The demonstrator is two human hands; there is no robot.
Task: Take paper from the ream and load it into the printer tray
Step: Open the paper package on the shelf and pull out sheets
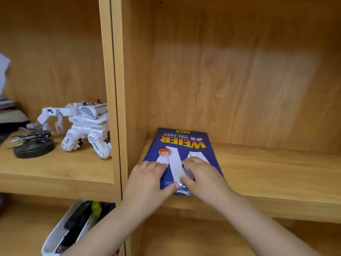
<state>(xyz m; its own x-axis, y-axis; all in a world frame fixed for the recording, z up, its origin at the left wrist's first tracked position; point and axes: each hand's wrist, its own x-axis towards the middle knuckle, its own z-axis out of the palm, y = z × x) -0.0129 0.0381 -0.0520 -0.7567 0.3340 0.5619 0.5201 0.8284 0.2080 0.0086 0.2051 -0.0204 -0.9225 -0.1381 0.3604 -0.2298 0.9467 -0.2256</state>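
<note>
both hands (177,179) on blue ream (181,145)

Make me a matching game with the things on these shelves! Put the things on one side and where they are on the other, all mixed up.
Things:
1. paper ream
2. toy robot
3. white basket
4. black disc

Places:
A. lower left shelf
B. under both hands
C. far left, keys on top
D. left shelf, beside the divider

Pairs: 1-B, 2-D, 3-A, 4-C
</note>
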